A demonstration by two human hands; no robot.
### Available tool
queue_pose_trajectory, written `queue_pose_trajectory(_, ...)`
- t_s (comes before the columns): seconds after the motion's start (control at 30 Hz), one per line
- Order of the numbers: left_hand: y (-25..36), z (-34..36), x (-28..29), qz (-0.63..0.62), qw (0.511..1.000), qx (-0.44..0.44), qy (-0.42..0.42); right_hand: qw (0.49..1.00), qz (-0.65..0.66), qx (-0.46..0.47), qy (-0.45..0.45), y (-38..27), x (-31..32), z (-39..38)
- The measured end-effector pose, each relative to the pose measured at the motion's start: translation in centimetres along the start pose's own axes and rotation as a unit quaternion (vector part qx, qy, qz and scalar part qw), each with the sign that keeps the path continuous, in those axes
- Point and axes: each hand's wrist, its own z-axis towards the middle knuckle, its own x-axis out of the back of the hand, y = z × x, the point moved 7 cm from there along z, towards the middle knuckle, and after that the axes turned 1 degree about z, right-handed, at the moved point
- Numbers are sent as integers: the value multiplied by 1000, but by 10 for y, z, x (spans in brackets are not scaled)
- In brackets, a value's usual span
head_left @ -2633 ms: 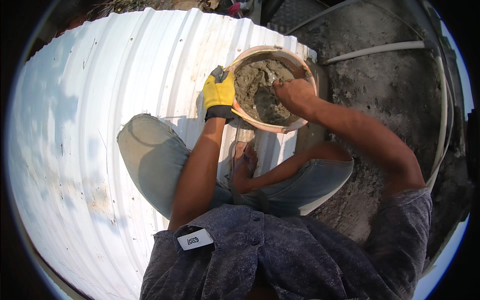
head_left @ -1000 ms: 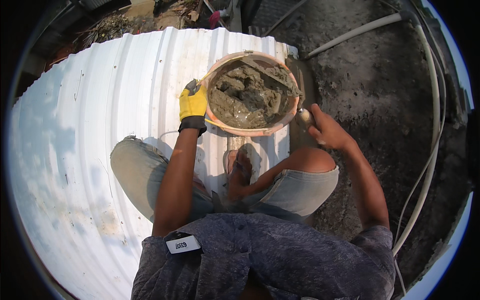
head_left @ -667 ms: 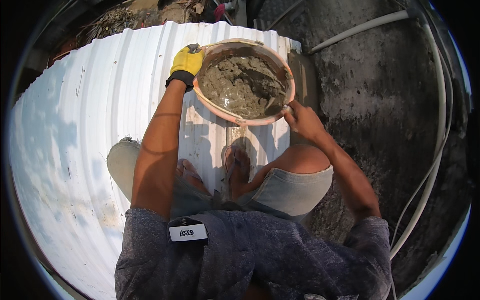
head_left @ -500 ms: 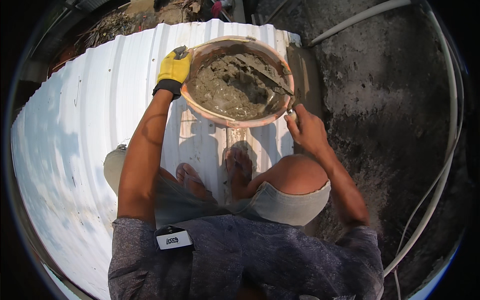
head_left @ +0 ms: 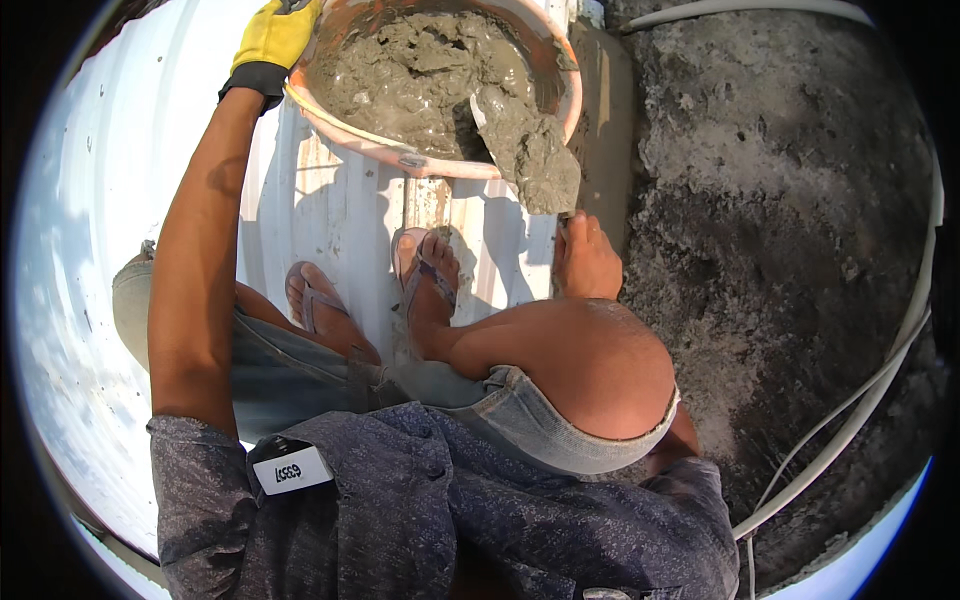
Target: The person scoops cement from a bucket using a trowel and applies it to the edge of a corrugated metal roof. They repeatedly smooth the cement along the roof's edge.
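Observation:
A round orange bucket (head_left: 450,167) holds wet grey mortar (head_left: 400,85). My left hand (head_left: 274,42), in a yellow glove with a dark cuff, grips the bucket's rim at its left side; the fingertips are cut off by the picture's top edge. With bare fingers closed round the handle, my right hand (head_left: 588,258) holds a trowel just in front of the bucket's near right rim. A thick heap of mortar (head_left: 540,165) covers most of the trowel's blade (head_left: 478,112); only a pale edge of metal shows. The handle is mostly hidden by my fingers.
Beneath the bucket and my sandalled feet (head_left: 430,270) lies white corrugated metal sheeting (head_left: 110,200). A smooth grey ledge (head_left: 606,130) runs along its right edge. Beyond that is a rough, dark concrete surface (head_left: 740,260), with a pale hose (head_left: 860,430) curving along the far right.
My right hand has drawn the trowel toward me, lifting a load of mortar over the bucket's near rim. The view has shifted, so the bucket sits higher; my left hand keeps its grip.

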Motion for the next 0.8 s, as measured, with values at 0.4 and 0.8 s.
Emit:
queue_pose_trajectory(0.4,-20,14,4,93,993,21,67,990,128,-34,-44,57,69,-69)
queue_pose_trajectory(0.8,-23,18,-2,27,998,56,28,752,560,-79,-340,5,28,10)
